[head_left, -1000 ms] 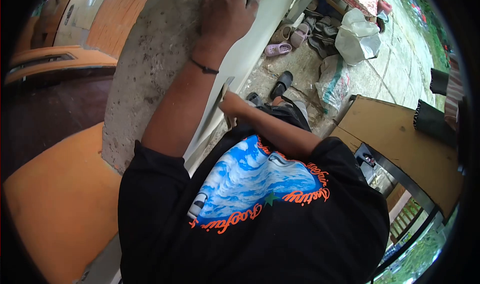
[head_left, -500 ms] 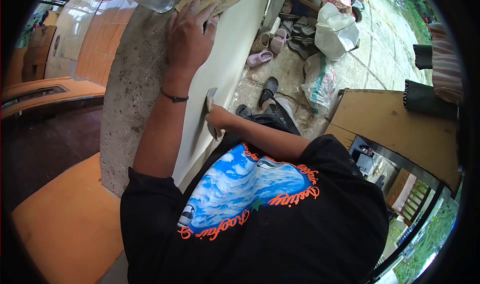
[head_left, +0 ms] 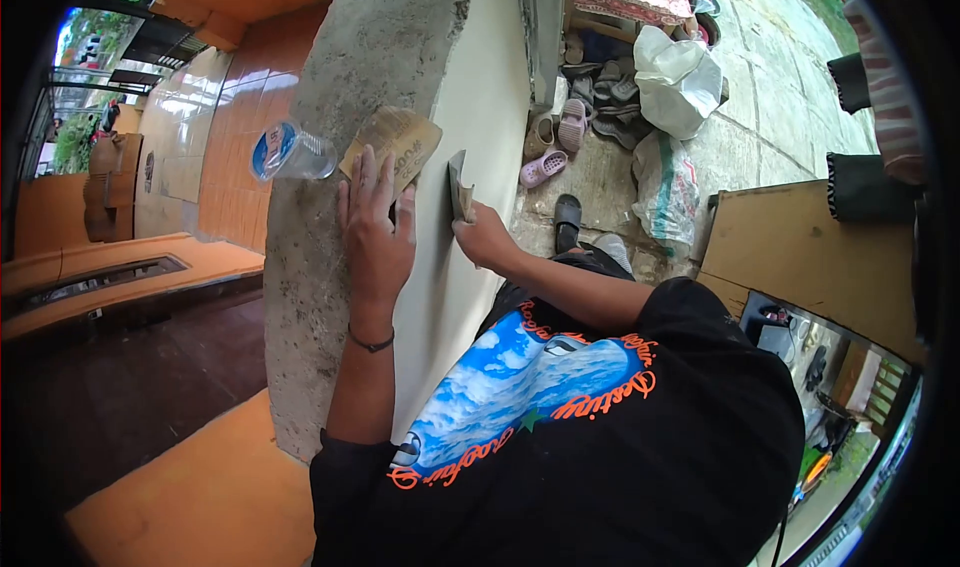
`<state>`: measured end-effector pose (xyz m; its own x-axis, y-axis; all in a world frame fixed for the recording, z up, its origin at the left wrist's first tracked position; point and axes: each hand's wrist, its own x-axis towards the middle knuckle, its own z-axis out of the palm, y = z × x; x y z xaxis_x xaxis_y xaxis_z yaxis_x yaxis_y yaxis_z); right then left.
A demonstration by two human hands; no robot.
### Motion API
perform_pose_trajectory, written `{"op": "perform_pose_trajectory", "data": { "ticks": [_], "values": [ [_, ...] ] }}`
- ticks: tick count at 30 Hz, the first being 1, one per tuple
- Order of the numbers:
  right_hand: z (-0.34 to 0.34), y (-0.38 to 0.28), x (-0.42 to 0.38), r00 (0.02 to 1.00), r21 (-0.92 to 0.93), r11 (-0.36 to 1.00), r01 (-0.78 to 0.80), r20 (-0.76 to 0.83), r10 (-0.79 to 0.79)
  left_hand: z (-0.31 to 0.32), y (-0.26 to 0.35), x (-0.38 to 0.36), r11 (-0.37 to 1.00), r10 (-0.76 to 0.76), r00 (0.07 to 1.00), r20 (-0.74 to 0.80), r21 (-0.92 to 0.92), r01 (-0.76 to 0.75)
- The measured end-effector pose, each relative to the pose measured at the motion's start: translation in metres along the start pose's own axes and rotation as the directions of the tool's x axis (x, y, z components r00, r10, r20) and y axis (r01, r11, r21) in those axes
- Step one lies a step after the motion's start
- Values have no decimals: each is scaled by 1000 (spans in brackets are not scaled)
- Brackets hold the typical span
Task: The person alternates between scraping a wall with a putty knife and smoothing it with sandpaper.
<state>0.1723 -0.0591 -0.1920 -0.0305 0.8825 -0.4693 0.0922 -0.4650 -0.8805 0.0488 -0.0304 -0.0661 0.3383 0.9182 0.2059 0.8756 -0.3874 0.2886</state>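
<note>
My left hand (head_left: 378, 222) lies palm down on the rough concrete top of a low wall (head_left: 318, 277), fingers stretched out. Its fingertips touch the lower edge of a tan sheet of sandpaper (head_left: 408, 137) with printed markings on its back. In my right hand (head_left: 483, 235) is a bent piece of sandpaper (head_left: 458, 182), grey on one face and tan on the other. The hand holds it against or close to the smooth white side of the wall (head_left: 485, 77); contact is hard to make out. My right thumb and fingers are closed around its lower end.
A clear plastic cup (head_left: 305, 155) lies on its side on the wall top, left of the sandpaper sheet. Shoes and sandals (head_left: 545, 167) sit on the paved ground, beside white sacks (head_left: 668, 192). A brown board (head_left: 810, 252) stands at right.
The view has shifted, so wall, cup and sheet appear lower and further right. My left hand has drawn back toward me along the wall top; my right hand has moved the sandpaper forward along its side.
</note>
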Motion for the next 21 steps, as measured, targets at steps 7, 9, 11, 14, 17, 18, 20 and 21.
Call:
{"op": "perform_pose_trajectory", "data": {
  "ticks": [7, 9, 11, 14, 17, 18, 20, 21],
  "values": [
    [-33, -31, 50, 950, -336, 895, 292, -1, -311, -4, 8, 4, 996, -83, 994, 69, 37, 81],
    [-53, -36, 81, 993, -375, 919, 117, 51, -106, -5, 8, 8, 995, -92, 994, 63, 49, 89],
    [-76, 2, 143, 996, -341, 937, 73, 71, -51, -2, 12, 4, 991, -120, 989, 85, 66, 115],
    [-78, -21, 151, 994, -375, 920, 109, 69, -90, -6, 9, 11, 991, -129, 986, 103, 55, 124],
    [-91, -8, 163, 991, -467, 874, 131, 34, -131, -3, 13, 15, 991, -125, 987, 101, 61, 119],
    [-98, 4, 181, 989, -521, 842, 142, 36, -144, -3, 13, 17, 991, -118, 988, 102, 69, 111],
    [-107, 8, 212, 999, -513, 857, -43, 3, 52, -3, 16, 11, 990, -122, 987, 108, 85, 113],
    [-105, 1, 209, 1000, -508, 861, -23, -14, 18, -4, 15, 11, 992, -115, 987, 116, 70, 108]
  ]
}}
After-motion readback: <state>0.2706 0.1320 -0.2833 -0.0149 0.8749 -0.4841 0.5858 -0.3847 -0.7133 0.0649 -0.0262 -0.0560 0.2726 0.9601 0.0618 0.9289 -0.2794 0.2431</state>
